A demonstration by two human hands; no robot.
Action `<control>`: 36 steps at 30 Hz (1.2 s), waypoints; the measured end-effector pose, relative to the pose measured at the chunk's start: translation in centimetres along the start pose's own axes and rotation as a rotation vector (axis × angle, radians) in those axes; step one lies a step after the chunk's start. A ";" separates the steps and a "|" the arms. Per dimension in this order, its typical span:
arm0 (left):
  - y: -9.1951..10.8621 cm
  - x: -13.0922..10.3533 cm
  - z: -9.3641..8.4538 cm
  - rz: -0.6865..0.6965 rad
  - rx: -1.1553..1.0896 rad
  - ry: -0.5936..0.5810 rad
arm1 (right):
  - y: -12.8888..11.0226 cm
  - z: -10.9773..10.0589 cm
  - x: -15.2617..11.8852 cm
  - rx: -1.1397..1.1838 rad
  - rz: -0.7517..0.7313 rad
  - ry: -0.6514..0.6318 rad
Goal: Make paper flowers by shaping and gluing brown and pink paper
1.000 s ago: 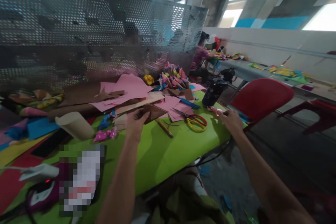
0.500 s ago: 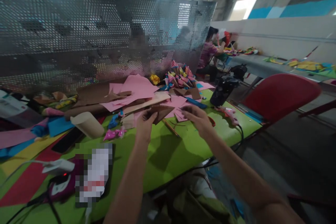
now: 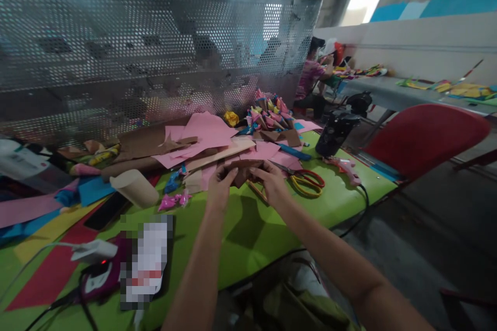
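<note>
A small folded piece of brown paper (image 3: 243, 172) is held up over the green table (image 3: 202, 227). My left hand (image 3: 222, 180) pinches its left end, thumb in front. At its right end my right hand (image 3: 267, 177) has thumb and fingers closed on the paper. Below and behind the paper lies a pencil (image 3: 258, 191), partly hidden by my right hand. Scissors with red and yellow handles (image 3: 306, 186) rest just right of my right hand. Pink paper sheets (image 3: 207, 132) are spread behind my hands.
A paper roll (image 3: 135, 189), a phone (image 3: 106, 211), a power strip (image 3: 103, 279) and small pink pieces (image 3: 173, 200) lie left. At right are a glue gun (image 3: 349, 169), a dark tumbler (image 3: 336, 134) and a red chair (image 3: 427, 139). A person (image 3: 308, 80) sits beyond a perforated screen (image 3: 155, 57).
My right hand has moved left and closed on the right end of the brown paper. The scissors' handles, mostly hidden before, are now uncovered. The view has shifted slightly.
</note>
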State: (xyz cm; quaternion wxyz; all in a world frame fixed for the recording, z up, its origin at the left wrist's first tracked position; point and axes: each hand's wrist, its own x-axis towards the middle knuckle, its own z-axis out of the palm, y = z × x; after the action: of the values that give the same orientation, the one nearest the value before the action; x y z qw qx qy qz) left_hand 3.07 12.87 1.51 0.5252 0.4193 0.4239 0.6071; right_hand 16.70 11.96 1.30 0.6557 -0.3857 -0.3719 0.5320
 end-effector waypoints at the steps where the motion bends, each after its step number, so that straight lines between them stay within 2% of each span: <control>1: 0.0 0.0 0.0 0.000 0.006 0.003 | 0.1 0.0 0.1 0.007 0.000 0.002; 11: 0.6 -0.2 0.3 -0.069 -0.052 0.019 | 0.0 0.0 0.0 0.079 0.031 -0.003; 17: 1.1 -0.6 0.3 -0.101 0.003 -0.016 | -0.2 -0.3 0.0 0.149 0.069 -0.003; 26: 0.8 -0.3 0.3 -0.103 0.011 -0.010 | -0.1 -0.3 0.0 0.134 0.088 -0.014; 29: 0.5 -0.1 0.3 -0.057 0.027 0.066 | -0.1 -0.4 -0.3 0.010 0.012 0.028; 32: 0.0 0.1 0.1 0.013 0.056 0.135 | -0.1 -0.4 -1.1 -0.226 -0.186 0.102; 36: -0.7 0.1 -0.1 0.102 0.099 0.122 | 0.1 -0.1 -2.4 -0.560 -0.482 0.014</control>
State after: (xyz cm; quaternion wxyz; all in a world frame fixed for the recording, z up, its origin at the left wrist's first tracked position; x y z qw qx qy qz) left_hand 3.15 12.98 0.84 0.4451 0.4281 0.4629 0.6359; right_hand 16.37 9.63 0.99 0.6337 -0.4552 -0.5787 0.2374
